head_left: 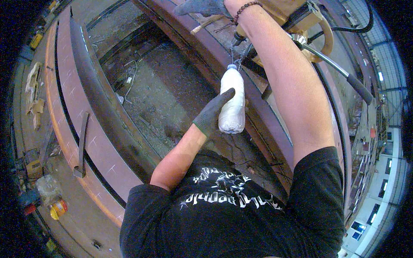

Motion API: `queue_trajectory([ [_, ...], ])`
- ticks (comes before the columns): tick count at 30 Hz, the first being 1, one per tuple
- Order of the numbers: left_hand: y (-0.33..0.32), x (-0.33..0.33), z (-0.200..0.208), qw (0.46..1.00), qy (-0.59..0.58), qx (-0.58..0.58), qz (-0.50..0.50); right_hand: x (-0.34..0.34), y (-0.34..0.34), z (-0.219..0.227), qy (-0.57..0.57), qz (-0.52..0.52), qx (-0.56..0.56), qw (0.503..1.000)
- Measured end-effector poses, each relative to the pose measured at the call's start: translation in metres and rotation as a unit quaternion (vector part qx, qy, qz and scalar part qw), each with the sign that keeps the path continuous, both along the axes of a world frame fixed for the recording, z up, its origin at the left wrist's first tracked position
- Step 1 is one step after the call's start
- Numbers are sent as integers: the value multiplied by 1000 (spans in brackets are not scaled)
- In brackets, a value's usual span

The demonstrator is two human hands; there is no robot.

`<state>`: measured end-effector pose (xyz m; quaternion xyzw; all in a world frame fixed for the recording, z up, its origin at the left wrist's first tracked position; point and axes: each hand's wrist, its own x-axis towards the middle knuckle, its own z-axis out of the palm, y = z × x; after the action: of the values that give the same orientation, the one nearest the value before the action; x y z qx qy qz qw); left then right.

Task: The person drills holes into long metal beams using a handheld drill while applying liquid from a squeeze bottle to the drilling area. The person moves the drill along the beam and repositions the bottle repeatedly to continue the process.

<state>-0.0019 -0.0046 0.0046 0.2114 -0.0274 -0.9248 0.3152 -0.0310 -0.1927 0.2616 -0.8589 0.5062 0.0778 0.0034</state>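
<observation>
While the left hand [215, 107] curls round the white bottle [235, 81] over a steel beam [270, 119], thumb across front, its blue cap [232, 66] points toward the drill bit [236, 39] (mid-body grip presumably steadies that aim). Right hand [204, 6] partly out of view; can't tell its grip.

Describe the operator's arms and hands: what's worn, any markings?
Left hand: dark grey glove, greenish at the cuff. Right hand, cut off by the top edge: bluish-grey glove, with a dark beaded bracelet at the wrist. Forearms bare; short black sleeves. No cables or markings visible on either arm.
</observation>
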Motion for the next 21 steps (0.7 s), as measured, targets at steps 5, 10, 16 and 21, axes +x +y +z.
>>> queue_trajectory([
  [5,0,-5,-4,1000,12,-5,-12,-2,-10,-5,22,-14,-15,1000],
  [10,0,-2,-3,1000,8,-2,7,4,-2,-4,4,-46,-4,999],
  [16,1,-1,3,1000,-7,-20,-1,1,2,0,8,-53,3,999],
  [21,0,2,-6,1000,-7,-17,2,8,-2,-8,-6,-42,-1,999],
])
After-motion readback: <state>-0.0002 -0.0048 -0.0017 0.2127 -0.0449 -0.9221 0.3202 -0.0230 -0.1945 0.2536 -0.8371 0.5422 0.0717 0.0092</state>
